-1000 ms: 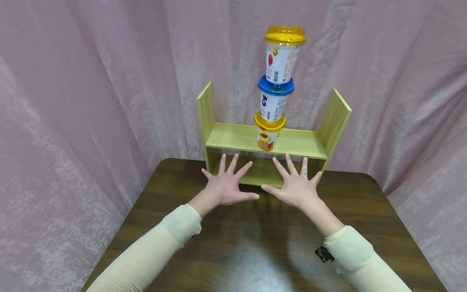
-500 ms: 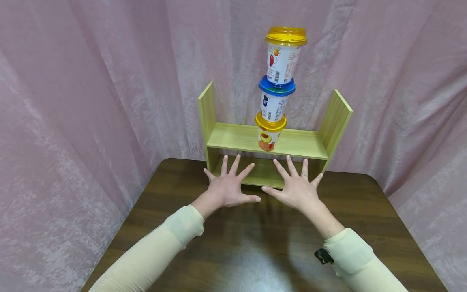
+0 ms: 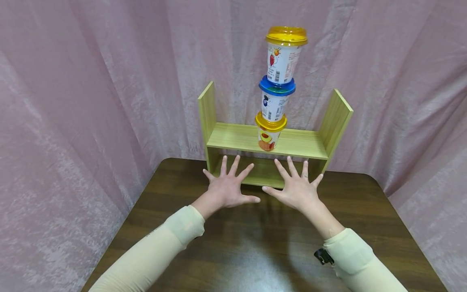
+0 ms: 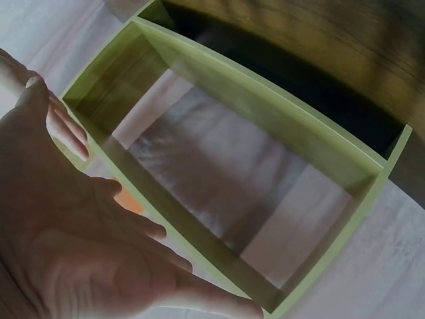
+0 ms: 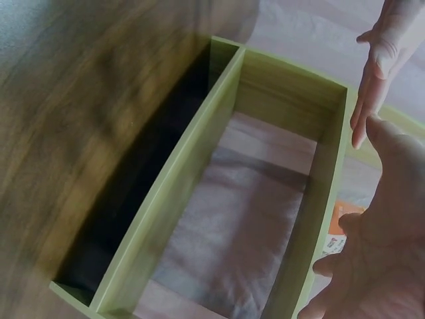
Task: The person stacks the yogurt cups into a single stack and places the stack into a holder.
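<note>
In the head view my left hand (image 3: 227,190) and right hand (image 3: 297,190) are held out with fingers spread wide, thumbs pointing toward each other a little apart. Neither holds anything. Just beyond the fingertips is a light wooden shelf (image 3: 233,136) with two raised side panels. Three lidded cups are stacked on its upper board: a cup with a yellow lid and peach pictures (image 3: 268,140) at the bottom, a blue-lidded cup (image 3: 273,107) in the middle, and a larger yellow-lidded cup (image 3: 283,63) on top. Both wrist views show the shelf's open lower compartment.
The shelf stands at the back of a dark brown wooden table (image 3: 248,247) with rounded far corners. Pink curtains (image 3: 109,81) hang behind and at both sides. A small black object (image 3: 323,256) shows at the right sleeve's cuff.
The head view has shifted very slightly. Both hands keep their spread pose in front of the shelf, and the stacked cups stand as before.
</note>
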`<action>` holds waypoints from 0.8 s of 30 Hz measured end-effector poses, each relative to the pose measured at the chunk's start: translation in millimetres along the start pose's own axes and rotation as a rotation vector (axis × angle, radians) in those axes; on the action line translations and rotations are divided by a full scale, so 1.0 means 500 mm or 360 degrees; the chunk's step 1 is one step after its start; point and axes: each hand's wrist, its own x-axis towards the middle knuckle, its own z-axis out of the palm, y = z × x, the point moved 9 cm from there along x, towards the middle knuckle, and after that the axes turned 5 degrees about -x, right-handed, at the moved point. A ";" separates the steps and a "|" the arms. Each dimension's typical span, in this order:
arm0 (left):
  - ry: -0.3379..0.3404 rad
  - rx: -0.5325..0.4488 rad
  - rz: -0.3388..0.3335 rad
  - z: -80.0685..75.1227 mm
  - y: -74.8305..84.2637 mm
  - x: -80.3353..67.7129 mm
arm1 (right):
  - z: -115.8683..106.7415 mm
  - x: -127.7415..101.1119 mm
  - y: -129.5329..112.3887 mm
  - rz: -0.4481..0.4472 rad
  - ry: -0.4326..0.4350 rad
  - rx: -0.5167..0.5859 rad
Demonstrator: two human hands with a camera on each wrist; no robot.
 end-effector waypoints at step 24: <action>-0.0076 -0.0879 0.0334 0.066 -0.018 -0.075 | -0.053 -0.043 0.000 -0.0309 0.0448 0.0791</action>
